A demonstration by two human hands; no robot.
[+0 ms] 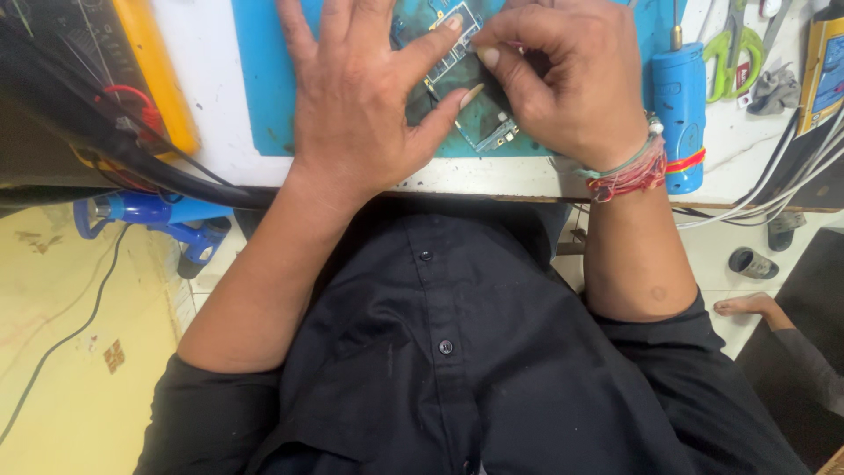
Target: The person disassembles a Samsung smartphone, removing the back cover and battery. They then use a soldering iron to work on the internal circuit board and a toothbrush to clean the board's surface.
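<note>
A small teal circuit board [489, 132] lies on a blue work mat [259, 79] at the bench's near edge. My left hand [356, 97] rests flat over it, with the index finger and thumb pressing on the board. My right hand [563, 79], with thread bands at the wrist, is curled beside it, fingertips pinching at the board's upper part. Whether the right fingers hold a small tool or part is hidden. Most of the board is covered by both hands.
A blue cylindrical power tool [679, 110] lies right of the mat, with green-handled scissors [734, 48] behind it. A yellow meter [145, 62] with red and black leads stands at left. Below the bench hangs a blue gun-shaped tool [154, 220]. White cables [774, 198] trail off at right.
</note>
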